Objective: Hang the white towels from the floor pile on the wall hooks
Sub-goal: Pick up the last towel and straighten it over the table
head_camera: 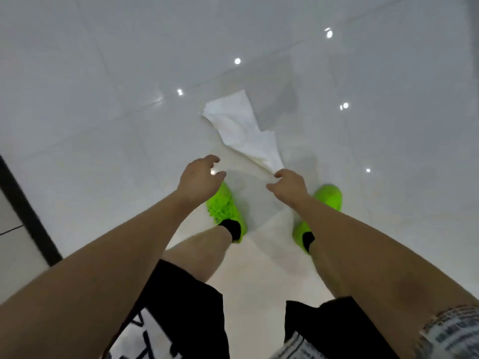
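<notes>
Right hand (289,183) pinches towel (242,130) above 2 green shoes (226,208).

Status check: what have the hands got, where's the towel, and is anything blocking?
Right hand pinches the near end of the white towel. Left hand hovers beside it, holding nothing. Towel's far end trails toward the glossy floor. No hooks in view, nothing blocking.

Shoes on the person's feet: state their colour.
Bright neon green shoes, seen in the head view.
</notes>
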`<action>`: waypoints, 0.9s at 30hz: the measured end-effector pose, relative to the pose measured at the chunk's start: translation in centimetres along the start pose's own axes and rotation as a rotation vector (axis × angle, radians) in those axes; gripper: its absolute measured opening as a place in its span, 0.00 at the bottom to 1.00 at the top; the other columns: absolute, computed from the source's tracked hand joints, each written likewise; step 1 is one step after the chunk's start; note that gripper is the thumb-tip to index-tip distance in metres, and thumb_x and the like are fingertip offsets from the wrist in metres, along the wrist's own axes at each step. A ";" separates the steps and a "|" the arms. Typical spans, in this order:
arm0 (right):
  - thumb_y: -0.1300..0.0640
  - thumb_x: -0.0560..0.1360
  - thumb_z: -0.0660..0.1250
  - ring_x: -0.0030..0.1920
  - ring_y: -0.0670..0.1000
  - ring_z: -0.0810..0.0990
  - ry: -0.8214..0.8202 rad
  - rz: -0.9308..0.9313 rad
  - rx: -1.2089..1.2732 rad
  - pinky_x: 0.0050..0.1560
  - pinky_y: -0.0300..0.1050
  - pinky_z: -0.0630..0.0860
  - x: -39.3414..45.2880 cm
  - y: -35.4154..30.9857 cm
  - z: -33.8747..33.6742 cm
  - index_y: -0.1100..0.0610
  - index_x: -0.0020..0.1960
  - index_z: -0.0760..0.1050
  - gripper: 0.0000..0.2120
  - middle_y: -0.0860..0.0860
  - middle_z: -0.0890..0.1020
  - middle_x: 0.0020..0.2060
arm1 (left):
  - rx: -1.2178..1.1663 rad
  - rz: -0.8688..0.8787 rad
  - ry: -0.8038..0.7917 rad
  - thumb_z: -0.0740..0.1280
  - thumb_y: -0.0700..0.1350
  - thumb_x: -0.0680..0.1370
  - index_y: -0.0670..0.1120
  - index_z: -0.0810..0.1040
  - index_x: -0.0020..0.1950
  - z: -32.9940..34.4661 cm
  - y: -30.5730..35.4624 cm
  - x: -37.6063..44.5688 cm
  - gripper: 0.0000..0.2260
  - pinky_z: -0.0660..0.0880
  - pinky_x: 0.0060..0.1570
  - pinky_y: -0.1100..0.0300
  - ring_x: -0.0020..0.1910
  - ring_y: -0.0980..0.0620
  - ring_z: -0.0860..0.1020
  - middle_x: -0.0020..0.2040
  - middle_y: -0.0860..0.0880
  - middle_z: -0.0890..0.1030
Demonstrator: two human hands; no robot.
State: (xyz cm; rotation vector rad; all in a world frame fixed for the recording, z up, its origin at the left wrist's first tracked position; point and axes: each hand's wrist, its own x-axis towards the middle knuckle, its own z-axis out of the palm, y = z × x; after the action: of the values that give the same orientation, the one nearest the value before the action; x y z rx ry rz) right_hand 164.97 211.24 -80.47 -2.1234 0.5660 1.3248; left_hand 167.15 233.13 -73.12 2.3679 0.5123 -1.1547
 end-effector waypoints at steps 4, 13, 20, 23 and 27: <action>0.52 0.72 0.71 0.60 0.60 0.78 0.038 0.032 0.005 0.52 0.44 0.71 13.4 2.0 3.0 0.60 0.64 0.74 0.23 0.59 0.79 0.60 | -0.019 -0.063 -0.048 0.68 0.50 0.77 0.49 0.75 0.68 7.4 -2.4 8.9 0.19 0.72 0.61 0.54 0.60 0.47 0.76 0.62 0.46 0.78; 0.52 0.74 0.70 0.52 0.61 0.80 0.064 0.002 0.105 0.51 0.49 0.75 19.4 4.0 5.8 0.64 0.53 0.79 0.15 0.59 0.82 0.50 | 0.080 -0.119 -0.143 0.66 0.52 0.78 0.50 0.73 0.69 12.9 -2.9 13.3 0.20 0.69 0.64 0.54 0.63 0.47 0.74 0.63 0.46 0.77; 0.56 0.71 0.74 0.43 0.55 0.81 0.065 -0.087 0.496 0.45 0.48 0.77 -1.4 -0.1 -8.6 0.56 0.44 0.80 0.05 0.52 0.82 0.40 | 0.152 0.052 -0.132 0.66 0.50 0.78 0.49 0.71 0.71 3.0 10.9 -1.5 0.21 0.68 0.62 0.55 0.63 0.46 0.74 0.64 0.46 0.77; 0.59 0.71 0.73 0.39 0.55 0.79 0.067 -0.110 0.638 0.42 0.50 0.76 -9.8 -0.8 -16.2 0.66 0.45 0.77 0.10 0.60 0.79 0.37 | 0.105 0.134 -0.095 0.67 0.47 0.77 0.49 0.70 0.72 -1.3 19.3 -7.5 0.23 0.71 0.63 0.53 0.64 0.46 0.74 0.65 0.46 0.77; 0.59 0.72 0.73 0.43 0.54 0.81 0.058 -0.212 0.780 0.50 0.56 0.78 -22.6 0.6 -30.9 0.67 0.50 0.79 0.12 0.63 0.83 0.47 | 0.037 0.324 -0.043 0.61 0.41 0.77 0.51 0.68 0.74 -7.4 34.4 -18.0 0.23 0.75 0.61 0.52 0.63 0.45 0.75 0.68 0.47 0.75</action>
State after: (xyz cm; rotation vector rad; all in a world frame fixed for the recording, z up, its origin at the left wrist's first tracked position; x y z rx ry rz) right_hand 175.69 191.61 -49.40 -1.5196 0.7131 0.7466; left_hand 178.98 206.35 -46.50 2.3411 0.0863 -1.0694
